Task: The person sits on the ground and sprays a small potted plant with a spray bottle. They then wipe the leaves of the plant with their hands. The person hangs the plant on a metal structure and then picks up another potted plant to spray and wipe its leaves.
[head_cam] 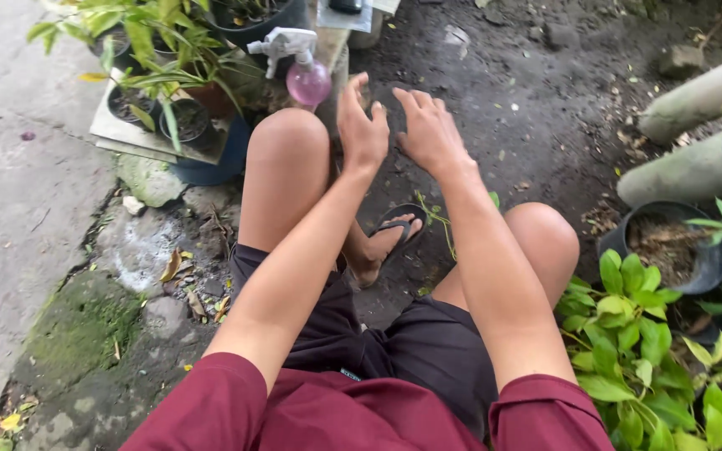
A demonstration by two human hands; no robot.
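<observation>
I held my left hand [362,125] and right hand [429,132] up, fingers spread, holding nothing. The pink spray bottle [304,68] stood just past my left hand.

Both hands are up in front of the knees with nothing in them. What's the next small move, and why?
Probably reach the left hand forward to the pink spray bottle just beyond the left knee. It is the nearest thing to that hand, standing upright with its white trigger free, while the right hand hangs open over bare soil.

Pink spray bottle [307,81] with white trigger, maroon sleeves [211,409], black shorts [428,347]
</observation>
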